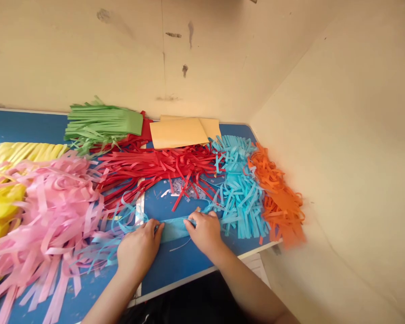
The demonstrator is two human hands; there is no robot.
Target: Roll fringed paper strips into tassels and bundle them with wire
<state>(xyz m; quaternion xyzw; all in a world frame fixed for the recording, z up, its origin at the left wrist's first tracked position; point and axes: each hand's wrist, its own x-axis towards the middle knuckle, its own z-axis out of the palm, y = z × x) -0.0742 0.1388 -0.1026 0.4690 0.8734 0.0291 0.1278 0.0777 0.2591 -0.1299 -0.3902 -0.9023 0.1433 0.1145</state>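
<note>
Cream walls [344,108] stand behind and right of a blue tabletop [178,265]. On the left lies yellow fringe [2,198], with a loose heap of pink fringe [59,193] beside it, spilling toward the near edge. Farther back, a green fringed bundle [104,119] rests partly on red fringe [165,164], which spreads across the middle. At the near middle, the left hand [138,245] grips a light-blue strip [174,229], whose thin strands trail left toward the pink. Plain orange-yellow sheets [178,133] lie at the far side. The right hand [204,229], apart from the left, pinches the same strip farther right. Beyond it sit a light-blue fringed pile [243,198] and, rightmost, orange fringe [280,198].
</note>
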